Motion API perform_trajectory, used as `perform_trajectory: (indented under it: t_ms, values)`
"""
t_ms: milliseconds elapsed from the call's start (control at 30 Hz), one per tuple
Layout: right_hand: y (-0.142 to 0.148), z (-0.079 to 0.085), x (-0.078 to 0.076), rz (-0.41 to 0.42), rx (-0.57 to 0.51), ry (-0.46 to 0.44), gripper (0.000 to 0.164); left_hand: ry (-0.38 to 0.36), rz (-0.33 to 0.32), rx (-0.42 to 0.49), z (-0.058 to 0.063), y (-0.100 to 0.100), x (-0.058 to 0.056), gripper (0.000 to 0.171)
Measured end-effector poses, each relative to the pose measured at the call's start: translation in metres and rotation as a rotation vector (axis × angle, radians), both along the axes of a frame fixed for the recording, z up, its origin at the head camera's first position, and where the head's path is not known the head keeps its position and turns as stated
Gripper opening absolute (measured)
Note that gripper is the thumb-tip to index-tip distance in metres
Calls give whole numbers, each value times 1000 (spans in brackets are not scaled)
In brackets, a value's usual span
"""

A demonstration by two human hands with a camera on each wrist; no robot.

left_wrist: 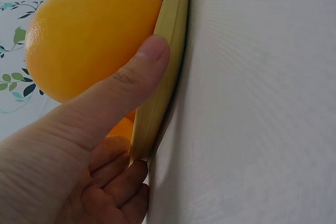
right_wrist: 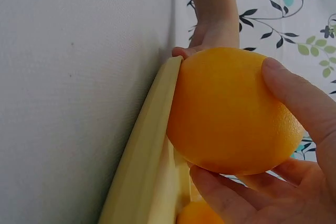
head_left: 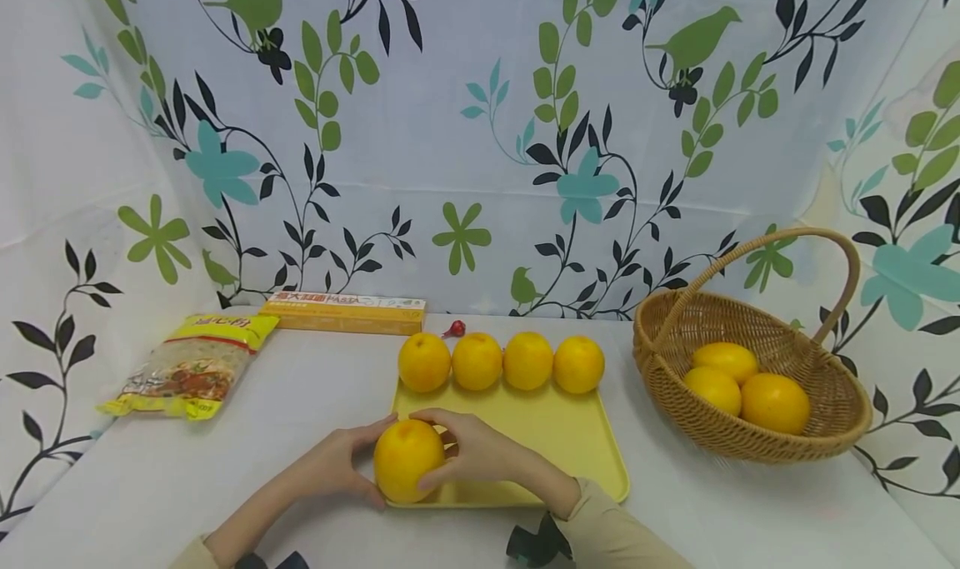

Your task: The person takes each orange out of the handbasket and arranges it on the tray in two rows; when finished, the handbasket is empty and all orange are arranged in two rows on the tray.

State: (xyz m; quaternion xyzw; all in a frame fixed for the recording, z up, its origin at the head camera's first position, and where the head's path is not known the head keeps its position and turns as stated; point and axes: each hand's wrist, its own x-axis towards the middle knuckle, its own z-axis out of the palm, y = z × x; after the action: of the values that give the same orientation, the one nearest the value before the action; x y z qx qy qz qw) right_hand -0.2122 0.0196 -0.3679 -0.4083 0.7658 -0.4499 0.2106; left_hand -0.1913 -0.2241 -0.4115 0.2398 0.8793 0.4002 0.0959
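Large round orange [head_left: 408, 462] has smooth, glossy yellow-orange skin and sits at the near left corner of the yellow tray [head_left: 566, 436]. Tray is shallow, with rounded corners, and lies flat on the desk [head_left: 300, 394]. Four similar whole oranges [head_left: 477, 361] stand in a close row along its far edge.

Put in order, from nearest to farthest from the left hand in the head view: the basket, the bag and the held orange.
1. Held orange: right beside the left hand, on its right.
2. Bag: to the left, farther back.
3. Basket: far to the right.
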Motion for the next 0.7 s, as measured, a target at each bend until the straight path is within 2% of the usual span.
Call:
perform_trajectory:
  t_ms: [100, 467, 700]
  values:
    - [-1, 0, 1, 12, -18, 8, 66, 6, 1, -2, 0, 0, 0, 94]
    - [0, -2, -2, 34, 44, 59, 71, 17, 0, 4, 2, 1, 1, 95]
    - [-1, -3, -2, 23, 48, 25, 77, 18, -7, 12, 2, 0, 1, 94]
